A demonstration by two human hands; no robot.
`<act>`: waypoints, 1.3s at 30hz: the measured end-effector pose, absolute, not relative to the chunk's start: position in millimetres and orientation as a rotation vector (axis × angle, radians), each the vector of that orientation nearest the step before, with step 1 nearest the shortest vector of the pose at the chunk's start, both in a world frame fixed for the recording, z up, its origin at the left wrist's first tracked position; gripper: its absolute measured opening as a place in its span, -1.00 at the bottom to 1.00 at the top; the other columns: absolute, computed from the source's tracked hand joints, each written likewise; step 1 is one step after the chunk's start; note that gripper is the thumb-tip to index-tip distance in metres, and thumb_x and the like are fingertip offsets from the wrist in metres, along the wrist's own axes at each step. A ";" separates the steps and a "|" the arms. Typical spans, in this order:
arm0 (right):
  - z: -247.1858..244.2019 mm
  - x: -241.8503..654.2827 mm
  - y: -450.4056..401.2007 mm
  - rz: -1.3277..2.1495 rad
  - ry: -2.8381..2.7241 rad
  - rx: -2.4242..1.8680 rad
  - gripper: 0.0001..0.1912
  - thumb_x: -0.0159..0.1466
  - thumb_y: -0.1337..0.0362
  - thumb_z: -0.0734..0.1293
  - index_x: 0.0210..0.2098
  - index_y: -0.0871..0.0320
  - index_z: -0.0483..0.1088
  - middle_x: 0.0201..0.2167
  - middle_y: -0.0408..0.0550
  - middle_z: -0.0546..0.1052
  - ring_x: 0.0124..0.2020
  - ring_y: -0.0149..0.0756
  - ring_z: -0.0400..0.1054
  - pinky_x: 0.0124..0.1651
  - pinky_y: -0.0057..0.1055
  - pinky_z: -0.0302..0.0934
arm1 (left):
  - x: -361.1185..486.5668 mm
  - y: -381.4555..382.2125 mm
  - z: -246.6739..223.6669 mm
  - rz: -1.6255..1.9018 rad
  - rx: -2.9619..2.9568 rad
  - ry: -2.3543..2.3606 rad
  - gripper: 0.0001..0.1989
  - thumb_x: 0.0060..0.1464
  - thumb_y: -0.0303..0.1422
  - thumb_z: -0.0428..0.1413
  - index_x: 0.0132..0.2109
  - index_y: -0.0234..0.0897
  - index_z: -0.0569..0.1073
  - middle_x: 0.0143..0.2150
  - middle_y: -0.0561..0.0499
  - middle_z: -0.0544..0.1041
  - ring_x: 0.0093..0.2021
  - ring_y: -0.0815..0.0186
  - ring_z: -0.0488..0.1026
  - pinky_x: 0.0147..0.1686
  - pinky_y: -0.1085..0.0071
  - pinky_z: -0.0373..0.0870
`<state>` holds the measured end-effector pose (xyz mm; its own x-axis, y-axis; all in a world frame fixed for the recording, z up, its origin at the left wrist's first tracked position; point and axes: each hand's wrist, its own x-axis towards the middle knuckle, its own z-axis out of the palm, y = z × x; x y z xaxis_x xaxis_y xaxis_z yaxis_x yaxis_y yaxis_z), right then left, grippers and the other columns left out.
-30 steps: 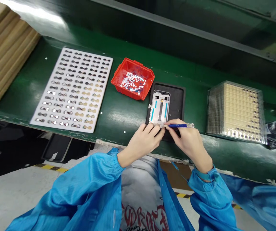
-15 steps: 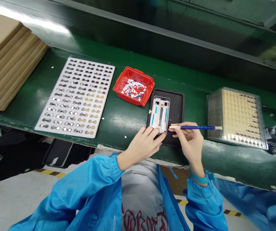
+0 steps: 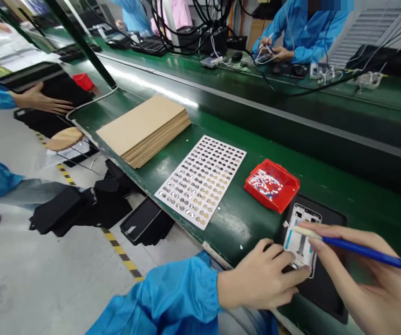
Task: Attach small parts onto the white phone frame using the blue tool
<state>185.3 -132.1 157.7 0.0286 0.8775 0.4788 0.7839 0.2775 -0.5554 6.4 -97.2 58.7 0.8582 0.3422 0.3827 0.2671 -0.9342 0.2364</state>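
A white phone frame (image 3: pixel 301 237) lies in a black tray (image 3: pixel 329 274) on the green bench. My left hand (image 3: pixel 263 279) rests with its fingertips on the frame's near end. My right hand (image 3: pixel 371 284) holds a blue pen-like tool (image 3: pixel 364 251) whose pale tip hovers over the frame. A red bin (image 3: pixel 273 184) of small red, white and blue bits stands just behind the tray. Left of it lies a white perforated sheet (image 3: pixel 203 179) carrying rows of small metal parts.
A stack of brown cardboard sheets (image 3: pixel 144 128) lies further left on the bench. Black trays (image 3: pixel 144 225) lie on the floor below. Another person's hand (image 3: pixel 43 100) reaches at far left; a blue-coated person (image 3: pixel 298 32) works across the line among cables.
The view has swung left and up, showing the aisle and other workers. My right hand has lifted the tool slightly over the frame. My left hand stays on the frame's near end.
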 end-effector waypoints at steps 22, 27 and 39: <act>89.3 100.8 59.7 0.450 -1.878 -1.700 -0.84 0.49 0.46 0.47 -0.09 0.07 0.68 -0.02 -0.12 0.71 -0.13 -0.05 0.67 -0.08 -0.27 0.52 | -75.6 -34.1 46.3 0.926 2.571 1.460 -0.68 0.56 -0.43 -0.06 0.25 -0.36 0.51 0.09 -0.13 0.65 0.03 0.06 0.51 0.05 0.14 0.38; 79.8 93.3 65.7 0.493 -1.993 -1.796 -0.85 0.50 0.40 0.47 -0.02 0.07 0.68 -0.11 -0.07 0.72 -0.09 0.07 0.67 -0.03 -0.20 0.56 | -76.9 -31.1 43.7 0.907 2.571 1.479 -0.70 0.54 -0.45 -0.04 0.23 -0.36 0.52 0.07 -0.14 0.66 -0.03 0.07 0.52 -0.02 0.13 0.40; 136.4 175.3 -42.9 1.170 -0.942 -1.343 -0.44 0.20 -0.12 0.75 -0.11 0.13 0.59 -0.24 0.02 0.68 -0.28 -0.09 0.64 -0.30 -0.35 0.62 | -87.0 -37.8 51.7 0.940 2.504 1.412 -0.72 0.56 -0.42 -0.02 0.19 -0.32 0.54 0.19 -0.23 0.62 0.19 -0.06 0.51 0.10 0.02 0.44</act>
<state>175.3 -42.9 136.4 0.2057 0.9697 -0.1314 -0.0787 -0.1174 -0.9900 -87.0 -37.8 51.7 0.3730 0.8069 0.4581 0.7341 -0.5586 0.3862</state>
